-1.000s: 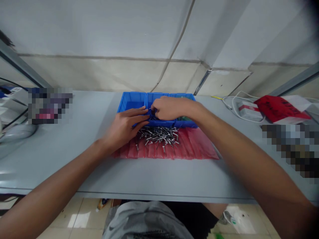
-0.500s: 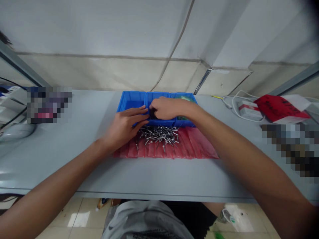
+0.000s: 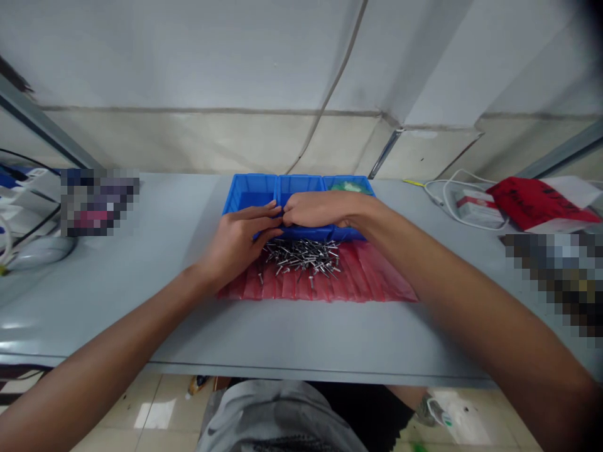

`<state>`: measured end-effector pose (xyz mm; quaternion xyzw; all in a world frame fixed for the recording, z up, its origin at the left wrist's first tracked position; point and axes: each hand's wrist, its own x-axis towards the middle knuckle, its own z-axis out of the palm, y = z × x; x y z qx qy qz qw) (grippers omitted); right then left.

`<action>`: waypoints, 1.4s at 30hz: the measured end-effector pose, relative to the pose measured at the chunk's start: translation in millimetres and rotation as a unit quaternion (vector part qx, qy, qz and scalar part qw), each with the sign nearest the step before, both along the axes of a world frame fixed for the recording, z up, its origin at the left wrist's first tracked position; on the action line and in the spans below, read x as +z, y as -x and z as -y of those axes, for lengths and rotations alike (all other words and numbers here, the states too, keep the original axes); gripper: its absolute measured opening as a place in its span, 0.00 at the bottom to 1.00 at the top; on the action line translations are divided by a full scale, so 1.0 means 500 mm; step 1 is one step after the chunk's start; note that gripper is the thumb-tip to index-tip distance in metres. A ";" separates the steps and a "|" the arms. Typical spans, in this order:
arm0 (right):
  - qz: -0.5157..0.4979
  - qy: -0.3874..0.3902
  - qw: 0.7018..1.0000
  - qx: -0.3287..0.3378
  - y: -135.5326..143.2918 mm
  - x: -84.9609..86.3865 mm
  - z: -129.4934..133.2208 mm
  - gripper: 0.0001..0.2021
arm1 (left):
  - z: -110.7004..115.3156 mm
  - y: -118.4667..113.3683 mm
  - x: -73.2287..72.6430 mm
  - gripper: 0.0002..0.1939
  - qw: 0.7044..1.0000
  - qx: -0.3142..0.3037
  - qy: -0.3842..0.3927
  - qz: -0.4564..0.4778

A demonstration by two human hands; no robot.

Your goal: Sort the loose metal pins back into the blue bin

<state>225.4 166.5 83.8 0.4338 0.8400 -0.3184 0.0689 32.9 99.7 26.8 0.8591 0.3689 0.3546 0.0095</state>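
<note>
a pale grey painted wall (image 3: 188,56) with a beige lower band stands behind the station, and a thin grey cable (image 3: 342,72) runs down it. the work surface is a flat, pale grey-blue tabletop (image 3: 292,342). three open blue plastic bins stand side by side near its far edge: a left bin (image 3: 254,186), a middle bin (image 3: 301,184) and a right bin (image 3: 349,234). green and white material (image 3: 340,188) shows inside the right bin.

directly in front of the bins, a heap of slim silver metal pins (image 3: 306,256) lies loose on a creased, translucent red plastic sheet (image 3: 389,282). a few pins lie apart from the heap, toward the near edge of the sheet.

the left hand (image 3: 238,235) is at the near side of the left bin, fingers extended with gaps between them, tips toward the middle bin. whether it pinches anything cannot be told. the right hand (image 3: 315,209) is over the middle bin, knuckles up and fingers curled. its fingertips are mostly hidden, so its grip and any contents cannot be told. the two hands meet or nearly meet at the fingertips.

at the right, a white box with a red band (image 3: 480,210) sits beside a red and white packet (image 3: 522,204).
</note>
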 end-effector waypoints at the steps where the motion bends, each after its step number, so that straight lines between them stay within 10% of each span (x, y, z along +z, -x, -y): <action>1: -0.001 0.007 1.000 0.000 -0.003 0.001 -0.002 0.08 | 0.000 -0.001 0.002 0.09 1.000 -0.003 0.005 -0.002; 15: -0.051 0.045 0.991 0.113 -0.039 0.012 -0.027 0.13 | 0.000 -0.003 0.002 0.10 0.999 0.003 0.027 0.030; 28: 0.025 -0.033 0.998 0.041 -0.044 0.055 0.004 0.08 | -0.005 0.014 -0.001 0.13 0.999 -0.004 -0.025 -0.037; 42: -0.008 -0.174 0.981 0.083 0.038 0.050 0.128 0.07 | -0.002 0.040 0.036 0.12 0.996 0.060 -0.056 0.042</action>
